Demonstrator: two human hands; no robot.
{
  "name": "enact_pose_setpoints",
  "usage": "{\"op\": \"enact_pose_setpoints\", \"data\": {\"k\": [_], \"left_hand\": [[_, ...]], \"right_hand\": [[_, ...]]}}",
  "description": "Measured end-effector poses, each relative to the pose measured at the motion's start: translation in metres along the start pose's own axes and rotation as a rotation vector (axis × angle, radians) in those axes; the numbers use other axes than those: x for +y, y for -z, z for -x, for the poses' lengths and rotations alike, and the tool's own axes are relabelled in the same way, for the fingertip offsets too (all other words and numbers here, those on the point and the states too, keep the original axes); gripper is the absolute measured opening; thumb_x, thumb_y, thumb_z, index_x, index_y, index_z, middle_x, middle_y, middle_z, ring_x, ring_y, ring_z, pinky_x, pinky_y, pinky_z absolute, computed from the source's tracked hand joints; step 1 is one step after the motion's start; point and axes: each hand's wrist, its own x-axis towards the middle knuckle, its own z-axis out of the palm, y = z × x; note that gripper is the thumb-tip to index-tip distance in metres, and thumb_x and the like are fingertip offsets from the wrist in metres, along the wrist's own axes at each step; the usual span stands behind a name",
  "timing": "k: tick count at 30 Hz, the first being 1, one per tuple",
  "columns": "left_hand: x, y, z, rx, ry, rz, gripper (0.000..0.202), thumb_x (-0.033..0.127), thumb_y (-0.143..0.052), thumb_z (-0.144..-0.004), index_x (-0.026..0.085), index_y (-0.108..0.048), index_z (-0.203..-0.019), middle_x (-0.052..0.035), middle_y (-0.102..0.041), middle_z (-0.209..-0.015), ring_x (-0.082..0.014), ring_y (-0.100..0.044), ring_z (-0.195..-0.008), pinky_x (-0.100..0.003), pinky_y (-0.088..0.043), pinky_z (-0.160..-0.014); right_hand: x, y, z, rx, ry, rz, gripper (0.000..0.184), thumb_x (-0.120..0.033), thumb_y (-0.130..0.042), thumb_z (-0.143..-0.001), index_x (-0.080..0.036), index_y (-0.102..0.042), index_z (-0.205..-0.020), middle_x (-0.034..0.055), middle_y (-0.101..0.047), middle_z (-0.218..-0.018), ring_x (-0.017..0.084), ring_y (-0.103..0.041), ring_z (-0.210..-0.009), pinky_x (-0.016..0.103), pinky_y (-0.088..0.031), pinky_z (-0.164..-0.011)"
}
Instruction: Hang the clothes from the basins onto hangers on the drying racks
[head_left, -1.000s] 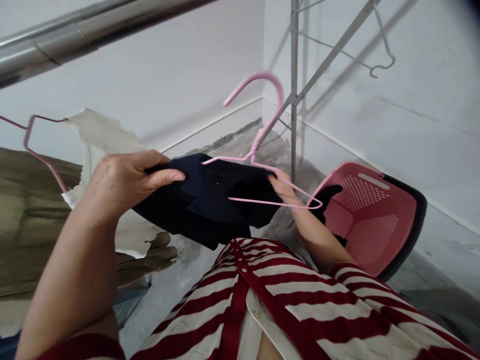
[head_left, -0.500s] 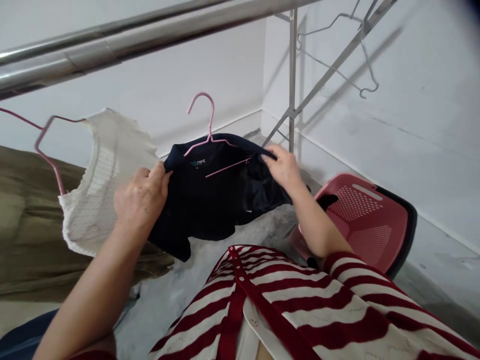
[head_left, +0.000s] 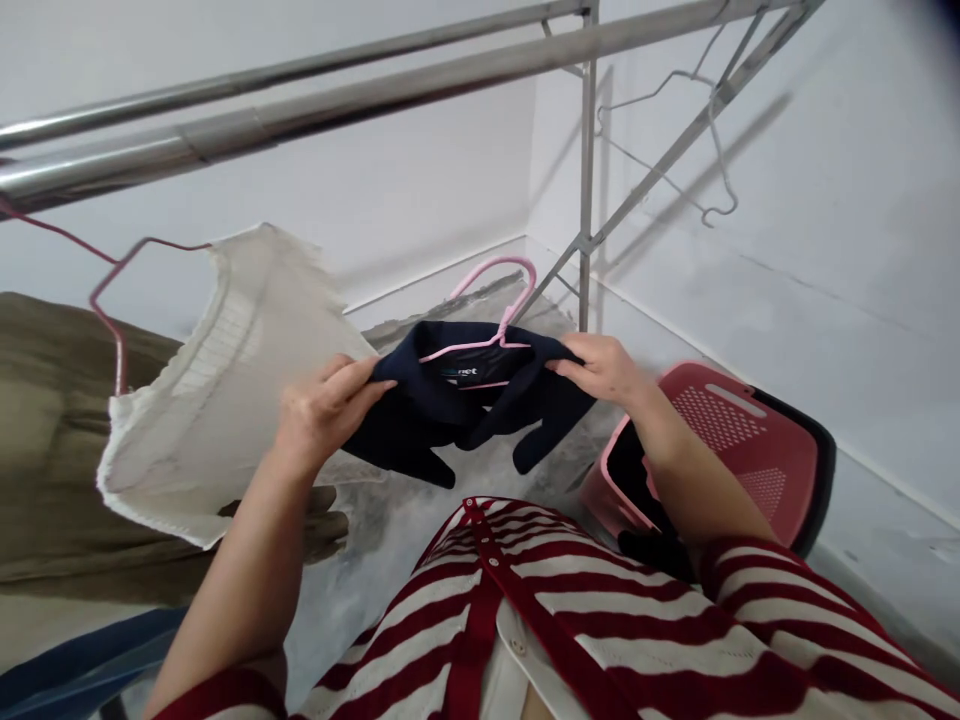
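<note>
A dark navy collared shirt (head_left: 405, 420) hangs between my two hands, with printed lettering inside its neck. My left hand (head_left: 322, 410) pinches the shirt at its left shoulder. At the opposite shoulder, the fingers of my right hand (head_left: 600, 367) are closed on the cloth. A pink hanger (head_left: 517, 310) sits inside the shirt, its hook sticking out above the collar and leaning to the right. Most of the hanger's lower part is hidden by the cloth.
A metal rack rail (head_left: 315, 105) crosses overhead. On the left, a white lace top (head_left: 262, 340) hangs from a reddish hanger (head_left: 105, 290), beside olive cloth (head_left: 45, 440). A grey hanger (head_left: 720, 150) hangs at right. Below it is a pink basket (head_left: 720, 430) by the wall.
Both hands and the shirt have moved right and slightly down in view. The hanger's hook has tipped over, and the collar now folds forward. More of the rail shows.
</note>
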Motion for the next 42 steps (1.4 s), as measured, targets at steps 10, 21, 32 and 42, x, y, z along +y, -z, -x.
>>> {"op": "enact_pose_setpoints", "data": {"k": [10,21,32,42], "left_hand": [[0.033,-0.037,-0.013,-0.044,-0.003,-0.078,0.026,0.034,-0.045,-0.09,0.017,-0.065,-0.094,-0.0091,-0.068,-0.092,-0.0189,-0.064,-0.085,-0.027,-0.05,-0.069],[0.0,-0.014,-0.004,-0.104,0.014,0.361,0.053,0.052,-0.05,-0.084,0.021,-0.051,-0.127,-0.0133,-0.054,-0.133,-0.0235,-0.048,-0.124,-0.04,-0.041,-0.102],[-0.002,0.015,0.012,-0.055,0.104,0.247,0.043,0.052,-0.057,-0.08,0.02,-0.061,-0.108,-0.0092,-0.065,-0.105,-0.0216,-0.059,-0.099,-0.035,-0.047,-0.088],[0.005,0.01,0.015,-0.126,-0.025,0.014,0.031,0.045,-0.049,-0.087,0.02,-0.065,-0.079,-0.0013,-0.064,-0.067,-0.0135,-0.06,-0.063,-0.023,-0.042,-0.058]], "right_hand": [[-0.009,-0.023,0.011,0.12,-0.085,0.084,0.032,-0.048,-0.053,-0.084,-0.02,-0.068,-0.077,0.0018,-0.062,-0.065,0.014,-0.053,-0.059,0.025,-0.037,-0.057],[0.011,-0.016,0.045,0.21,-0.176,0.011,0.024,-0.043,-0.061,-0.077,-0.02,-0.066,-0.069,0.0006,-0.058,-0.059,0.014,-0.053,-0.055,0.025,-0.036,-0.05],[0.017,-0.015,0.047,0.281,-0.215,-0.089,0.017,-0.036,-0.066,-0.072,-0.02,-0.066,-0.069,-0.0026,-0.057,-0.056,0.012,-0.051,-0.051,0.023,-0.039,-0.049],[0.035,-0.012,0.018,-0.033,-0.115,-0.027,0.024,-0.034,-0.062,-0.076,-0.02,-0.064,-0.096,0.0048,-0.066,-0.094,0.021,-0.062,-0.087,0.035,-0.048,-0.082]]}}
